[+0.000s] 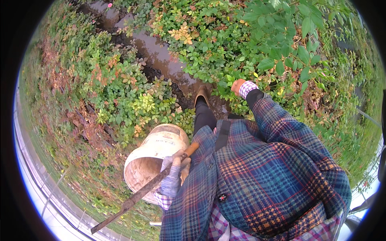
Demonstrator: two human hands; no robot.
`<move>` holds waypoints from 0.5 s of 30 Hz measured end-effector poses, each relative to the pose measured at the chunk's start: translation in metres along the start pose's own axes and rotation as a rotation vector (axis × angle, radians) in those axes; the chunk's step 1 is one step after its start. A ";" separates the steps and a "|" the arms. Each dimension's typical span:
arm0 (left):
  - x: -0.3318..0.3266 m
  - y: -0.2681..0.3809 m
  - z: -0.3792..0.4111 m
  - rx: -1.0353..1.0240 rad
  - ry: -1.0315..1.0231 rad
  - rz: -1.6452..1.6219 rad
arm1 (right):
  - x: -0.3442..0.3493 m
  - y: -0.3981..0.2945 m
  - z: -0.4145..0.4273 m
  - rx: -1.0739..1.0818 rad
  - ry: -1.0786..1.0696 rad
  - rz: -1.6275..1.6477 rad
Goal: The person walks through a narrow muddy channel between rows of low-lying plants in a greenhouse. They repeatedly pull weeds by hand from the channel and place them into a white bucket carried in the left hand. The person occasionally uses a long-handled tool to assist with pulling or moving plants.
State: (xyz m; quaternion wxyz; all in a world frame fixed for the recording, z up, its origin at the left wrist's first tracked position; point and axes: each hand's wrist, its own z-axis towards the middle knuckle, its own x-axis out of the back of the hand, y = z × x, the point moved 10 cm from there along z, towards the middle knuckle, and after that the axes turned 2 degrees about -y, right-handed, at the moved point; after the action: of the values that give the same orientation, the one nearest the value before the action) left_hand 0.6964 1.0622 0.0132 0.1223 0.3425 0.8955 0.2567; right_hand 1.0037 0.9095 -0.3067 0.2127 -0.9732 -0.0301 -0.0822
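My left hand (pixel 175 168), in a grey glove or wrap, is closed around a machete where the wooden handle (pixel 191 148) meets the blade. The long rusty blade (pixel 134 198) slants down to the left, past the mouth of a white plastic bucket (pixel 164 140). That bucket is tipped, its inside stained with mud, and it rests against my left hand and side. Whether the same hand also carries the bucket, I cannot tell. My right hand (pixel 237 86) hangs over the leafy plants with its fingers curled, and nothing shows in it.
Low rose bushes (pixel 208 39) grow thickly on both sides of a muddy, waterlogged furrow (pixel 166 58). My tan boot (pixel 201 94) stands in it. A taller leafy stem (pixel 301 57) leans in at upper right. Thin poles (pixel 54 192) stand at far left.
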 end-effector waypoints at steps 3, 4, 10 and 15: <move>-0.008 0.006 0.001 -0.053 0.007 -0.110 | -0.031 0.010 0.011 0.066 -0.228 -0.709; -0.006 0.005 0.001 0.000 -0.029 -0.132 | -0.039 0.024 0.017 0.119 -0.146 -0.853; 0.001 -0.002 -0.006 0.022 -0.187 -0.344 | -0.106 0.051 0.020 0.068 -0.257 -0.867; 0.005 -0.002 -0.006 0.288 -0.041 -0.031 | -0.134 0.060 0.057 0.069 -0.213 -0.906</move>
State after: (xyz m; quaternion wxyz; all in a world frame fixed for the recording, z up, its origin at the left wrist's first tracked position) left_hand 0.6891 1.0623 0.0175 0.0942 0.3480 0.9254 0.1166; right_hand 0.8862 0.8757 -0.4054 0.1832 -0.8574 -0.4764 -0.0656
